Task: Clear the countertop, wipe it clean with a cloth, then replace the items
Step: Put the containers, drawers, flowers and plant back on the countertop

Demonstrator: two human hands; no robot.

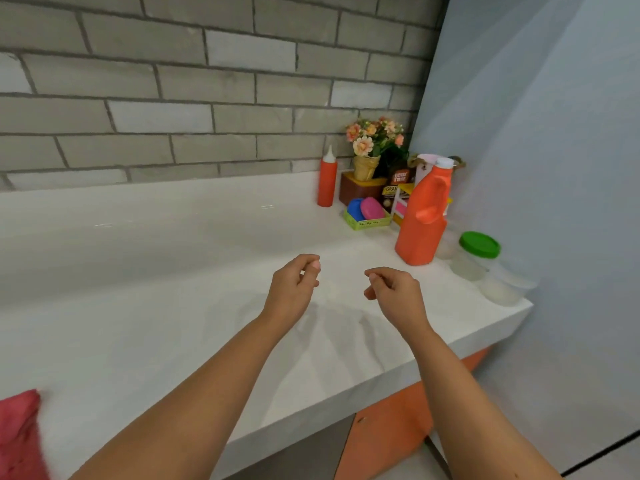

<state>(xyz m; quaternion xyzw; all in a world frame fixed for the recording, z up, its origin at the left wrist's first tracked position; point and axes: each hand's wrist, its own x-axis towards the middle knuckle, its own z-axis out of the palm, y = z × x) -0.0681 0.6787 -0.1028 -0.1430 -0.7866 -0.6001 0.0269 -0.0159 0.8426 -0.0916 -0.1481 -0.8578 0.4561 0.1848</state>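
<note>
Both hands hover over the counter [156, 289], nothing held; shadows fall on the slab under them.
Left hand [294, 289]: fingers [304, 259] loosely curled, thumb near the index tip, small gap between. Right hand [394, 289]: loose curl too, empty. The two sets of fingertips face each other, apart.

Counter: white, smooth, glossy, with a thick square edge.

Cloth [17, 438]: red, soft and nubby, crumpled. It lies on the counter's near edge, well behind and left of the left fingers, and is cut off by the frame.

The other items are bunched in the corner, beyond and right of the right fingers:
- Jug [424, 220]: orange plastic, flat-sided, moulded handle, white cap, upright. Nearest item to the right fingers, not touching.
- Basket [367, 223]: small green plastic mesh, rectangular, holding one blue and one pink oval piece. Beyond the fingers, left of the jug.
- Bottle [326, 181]: red cylinder with a white cone nozzle, upright near the brick wall [173, 98], farther out.
- Box [360, 190]: brown, behind the basket, with a ribbed yellowish pot [366, 166] of peach flowers on it.
- Jar [476, 254]: clear, round, green lid, right of the jug. Clear tubs [502, 289] just beside it at the counter's end, blurred.

Packets behind the jug are too cluttered to read.

Wall: matt grey bricks.
</note>
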